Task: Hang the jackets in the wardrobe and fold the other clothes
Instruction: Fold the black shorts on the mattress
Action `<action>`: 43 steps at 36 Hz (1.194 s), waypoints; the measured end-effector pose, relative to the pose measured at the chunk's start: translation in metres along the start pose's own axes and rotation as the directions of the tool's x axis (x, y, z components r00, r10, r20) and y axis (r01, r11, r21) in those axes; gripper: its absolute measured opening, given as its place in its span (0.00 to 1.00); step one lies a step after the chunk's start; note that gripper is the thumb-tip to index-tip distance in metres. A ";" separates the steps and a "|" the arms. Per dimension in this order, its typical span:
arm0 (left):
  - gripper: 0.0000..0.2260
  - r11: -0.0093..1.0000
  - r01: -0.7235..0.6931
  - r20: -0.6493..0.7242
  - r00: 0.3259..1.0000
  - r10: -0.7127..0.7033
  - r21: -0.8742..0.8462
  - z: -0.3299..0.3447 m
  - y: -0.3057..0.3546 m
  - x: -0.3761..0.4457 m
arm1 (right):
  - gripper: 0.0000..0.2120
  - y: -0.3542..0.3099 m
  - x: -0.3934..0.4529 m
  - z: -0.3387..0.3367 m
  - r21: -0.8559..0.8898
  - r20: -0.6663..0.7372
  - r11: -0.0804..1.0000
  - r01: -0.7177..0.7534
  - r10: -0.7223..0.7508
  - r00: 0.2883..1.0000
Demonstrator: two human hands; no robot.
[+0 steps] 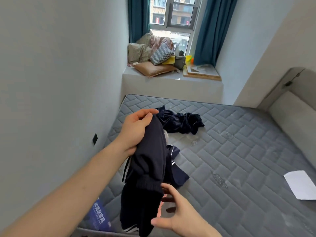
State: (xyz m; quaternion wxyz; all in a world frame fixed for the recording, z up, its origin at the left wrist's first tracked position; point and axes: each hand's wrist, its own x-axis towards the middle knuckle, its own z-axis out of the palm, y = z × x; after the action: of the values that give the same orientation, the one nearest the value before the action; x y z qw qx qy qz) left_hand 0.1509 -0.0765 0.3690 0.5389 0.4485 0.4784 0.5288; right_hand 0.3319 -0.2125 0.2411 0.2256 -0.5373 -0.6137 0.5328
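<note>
My left hand [135,129] grips the top of a dark navy garment [150,161] with white side stripes and a ribbed cuff, holding it up over the near left corner of the grey quilted mattress [239,151]. My right hand [177,212] is lower down, its fingers spread and touching the garment's hanging part near the cuff. A second dark velvety garment [181,122] lies crumpled on the mattress just beyond. Part of another navy piece with white trim [177,175] lies on the mattress behind the held garment.
A white sheet of paper [301,187] lies near the mattress's right edge. The padded headboard [290,108] is at the right. A wall runs close along the left. Pillows, bags and a wooden frame crowd the window ledge [171,77] beyond the bed.
</note>
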 end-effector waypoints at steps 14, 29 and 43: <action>0.14 0.993 -0.113 -0.174 0.979 0.108 -0.021 -0.005 0.026 0.040 | 0.05 -0.041 0.005 -0.040 0.117 -0.371 0.991 0.061 -0.013 0.929; 0.31 0.669 -0.405 0.652 0.741 -0.161 0.624 0.004 0.008 0.006 | 0.07 -0.122 0.006 -0.158 -0.038 -0.255 0.997 -0.067 0.055 0.965; 0.17 0.654 -0.396 0.495 0.868 0.037 0.644 0.021 -0.028 0.017 | 0.19 -0.119 -0.021 -0.169 -0.048 -0.138 0.992 -0.114 0.106 0.985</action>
State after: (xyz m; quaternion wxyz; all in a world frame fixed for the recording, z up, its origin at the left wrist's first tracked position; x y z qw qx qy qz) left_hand 0.1750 -0.0603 0.3440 0.3395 0.7873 0.4548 0.2410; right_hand 0.4319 -0.1445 0.4099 0.2218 -0.6113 -0.5809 0.4895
